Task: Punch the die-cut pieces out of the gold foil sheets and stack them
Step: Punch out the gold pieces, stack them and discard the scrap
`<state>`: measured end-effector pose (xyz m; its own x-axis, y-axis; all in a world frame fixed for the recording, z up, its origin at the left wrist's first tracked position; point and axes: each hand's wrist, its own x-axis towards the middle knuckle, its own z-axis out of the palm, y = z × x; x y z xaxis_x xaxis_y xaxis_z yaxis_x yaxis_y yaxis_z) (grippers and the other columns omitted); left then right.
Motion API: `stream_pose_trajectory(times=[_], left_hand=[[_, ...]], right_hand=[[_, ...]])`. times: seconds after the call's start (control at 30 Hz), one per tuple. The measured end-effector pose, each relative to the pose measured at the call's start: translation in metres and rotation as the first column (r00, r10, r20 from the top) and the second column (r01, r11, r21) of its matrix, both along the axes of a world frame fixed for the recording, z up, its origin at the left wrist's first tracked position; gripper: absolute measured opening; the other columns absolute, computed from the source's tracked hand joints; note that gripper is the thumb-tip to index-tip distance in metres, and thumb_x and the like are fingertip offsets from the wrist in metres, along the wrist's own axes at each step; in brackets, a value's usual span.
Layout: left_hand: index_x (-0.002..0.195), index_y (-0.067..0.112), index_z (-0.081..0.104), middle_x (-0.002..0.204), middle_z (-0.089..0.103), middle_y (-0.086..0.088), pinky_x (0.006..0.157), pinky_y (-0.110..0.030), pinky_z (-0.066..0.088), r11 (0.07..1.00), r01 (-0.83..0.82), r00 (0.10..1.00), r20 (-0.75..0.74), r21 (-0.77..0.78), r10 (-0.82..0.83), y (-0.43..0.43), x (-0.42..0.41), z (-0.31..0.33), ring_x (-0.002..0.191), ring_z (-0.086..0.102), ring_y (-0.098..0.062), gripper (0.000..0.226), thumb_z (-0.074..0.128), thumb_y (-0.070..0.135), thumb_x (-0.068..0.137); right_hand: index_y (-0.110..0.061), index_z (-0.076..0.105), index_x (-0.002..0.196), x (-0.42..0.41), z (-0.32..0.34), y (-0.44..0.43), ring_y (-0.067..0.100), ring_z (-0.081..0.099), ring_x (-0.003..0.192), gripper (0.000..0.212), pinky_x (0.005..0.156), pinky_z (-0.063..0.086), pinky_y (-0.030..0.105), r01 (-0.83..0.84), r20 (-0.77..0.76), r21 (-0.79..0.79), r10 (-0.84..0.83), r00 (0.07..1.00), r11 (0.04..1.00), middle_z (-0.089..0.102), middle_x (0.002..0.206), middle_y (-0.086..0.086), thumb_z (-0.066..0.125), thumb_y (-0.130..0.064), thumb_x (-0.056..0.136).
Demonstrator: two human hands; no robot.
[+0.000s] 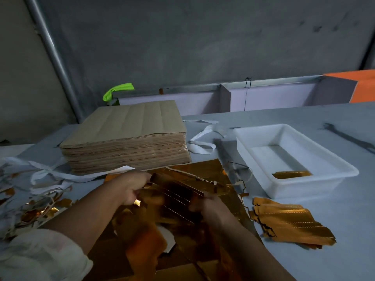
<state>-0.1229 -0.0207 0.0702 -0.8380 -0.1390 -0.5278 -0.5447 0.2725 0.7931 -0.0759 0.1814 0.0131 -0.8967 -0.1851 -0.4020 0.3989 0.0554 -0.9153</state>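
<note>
No text, label, brand or number is legible on the tall stack of brown card sheets (pixel 125 126), the white plastic tray (pixel 304 189) or the gold foil pieces (pixel 292 222)

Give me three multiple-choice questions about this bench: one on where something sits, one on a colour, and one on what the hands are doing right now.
1. Where is the white tray relative to the brown sheet stack?
A. On top of it
B. To its right
C. To its left

2. What colour is the tape behind that stack?
A. Red
B. Blue
C. Bright green

3. What are the left hand and right hand doing?
A. Both grip a bundle of gold pieces
B. Both lie flat
C. Both lift the tray

Answers:
1. B: the tray stands on the table, right of the stack.
2. C: the tape is vivid green.
3. A: the fingers of both hands curl round the bundle.
</note>
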Motion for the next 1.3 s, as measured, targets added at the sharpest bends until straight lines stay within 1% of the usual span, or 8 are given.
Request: stream_pose_trajectory(times=[0.1, 0.2, 0.37, 0.7, 0.83, 0.97, 1.2, 1.3], left_hand=[[0.094, 0.004, 0.067, 0.084, 0.075, -0.018, 0.085, -0.048, 0.054, 1.0, 0.001, 1.0, 0.026, 0.028, -0.002, 0.002, -0.005, -0.004, 0.079, 0.07, -0.031, 0.016, 0.055, 0.013, 0.097], [0.097, 0.004, 0.066, 0.077, 0.073, -0.014, 0.072, -0.044, 0.054, 1.0, -0.005, 1.0, 0.025, 0.027, 0.004, 0.001, -0.012, -0.01, 0.069, 0.07, -0.03, 0.016, 0.055, 0.015, 0.097], [0.106, 0.004, 0.061, 0.073, 0.072, -0.013, 0.054, -0.036, 0.054, 0.997, -0.071, 0.997, -0.013, 0.034, 0.071, 0.003, -0.016, -0.018, 0.062, 0.069, -0.026, 0.018, 0.049, 0.016, 0.101], [0.093, 0.001, 0.061, 0.077, 0.064, -0.014, 0.056, -0.033, 0.06, 0.962, -0.172, 0.983, -0.032, 0.212, 0.183, -0.005, -0.021, -0.026, 0.071, 0.066, -0.023, 0.014, 0.05, 0.007, 0.1], [0.105, 0.002, 0.062, 0.097, 0.067, -0.014, 0.078, -0.033, 0.055, 0.996, -0.064, 0.991, -0.116, 0.067, 0.072, -0.003, -0.019, -0.025, 0.087, 0.065, -0.023, 0.013, 0.06, 0.007, 0.093], [0.127, 0.011, 0.054, 0.124, 0.058, -0.009, 0.093, -0.036, 0.047, 0.998, -0.036, 0.991, -0.129, -0.053, 0.029, -0.009, -0.015, -0.02, 0.112, 0.057, -0.023, 0.042, 0.069, 0.013, 0.087], [0.121, 0.016, 0.058, 0.116, 0.06, -0.006, 0.072, -0.029, 0.049, 0.936, 0.178, 0.984, 0.045, -0.304, -0.173, -0.028, 0.002, -0.019, 0.1, 0.059, -0.019, 0.042, 0.073, 0.029, 0.084], [0.112, 0.021, 0.062, 0.115, 0.061, -0.003, 0.076, -0.028, 0.051, 0.878, 0.292, 0.956, 0.092, -0.38, -0.278, -0.033, 0.009, -0.018, 0.102, 0.059, -0.017, 0.032, 0.073, 0.03, 0.084]], right_hand=[[-0.021, 0.061, 0.114, -0.004, -0.004, 0.008, 0.031, 0.06, 0.106, 0.027, 0.089, 0.05, 0.045, 0.05, 0.01, 0.005, -0.05, 0.999, 0.999, 0.063, 0.114, 0.01, 0.06, -0.01, 0.089], [-0.022, 0.061, 0.106, -0.002, -0.004, 0.009, 0.029, 0.062, 0.096, 0.018, 0.072, 0.052, 0.039, 0.033, -0.012, -0.079, -0.034, 0.999, 0.996, 0.063, 0.106, 0.009, 0.058, -0.011, 0.093], [-0.031, 0.053, 0.108, -0.002, -0.007, 0.009, 0.031, 0.06, 0.101, 0.022, 0.087, 0.055, 0.047, 0.058, -0.041, -0.022, -0.058, 0.997, 0.998, 0.056, 0.114, 0.006, 0.055, -0.013, 0.096], [-0.021, 0.053, 0.116, -0.012, -0.013, 0.03, 0.031, 0.059, 0.092, 0.027, 0.064, 0.05, 0.036, 0.365, 0.032, -0.19, -0.366, 0.93, 0.911, 0.056, 0.106, 0.011, 0.048, -0.005, 0.095], [-0.017, 0.057, 0.103, -0.017, -0.014, 0.033, 0.036, 0.055, 0.097, 0.025, 0.085, 0.049, 0.048, 0.365, 0.036, -0.218, -0.366, 0.93, 0.905, 0.052, 0.104, 0.014, 0.058, 0.002, 0.086], [-0.012, 0.058, 0.082, -0.017, -0.015, 0.022, 0.026, 0.058, 0.067, 0.023, 0.067, 0.048, 0.042, 0.387, -0.061, -0.279, -0.419, 0.906, 0.879, 0.06, 0.076, 0.011, 0.057, 0.01, 0.084], [-0.012, 0.058, 0.077, -0.01, -0.007, 0.007, 0.022, 0.056, 0.057, 0.019, 0.06, 0.047, 0.04, 0.345, -0.114, -0.311, -0.396, 0.911, 0.885, 0.059, 0.062, 0.007, 0.058, 0.007, 0.079], [-0.008, 0.056, 0.078, -0.005, -0.002, 0.002, 0.024, 0.054, 0.06, 0.017, 0.061, 0.044, 0.04, 0.31, -0.112, -0.313, -0.359, 0.926, 0.897, 0.056, 0.067, 0.011, 0.056, 0.008, 0.082]])
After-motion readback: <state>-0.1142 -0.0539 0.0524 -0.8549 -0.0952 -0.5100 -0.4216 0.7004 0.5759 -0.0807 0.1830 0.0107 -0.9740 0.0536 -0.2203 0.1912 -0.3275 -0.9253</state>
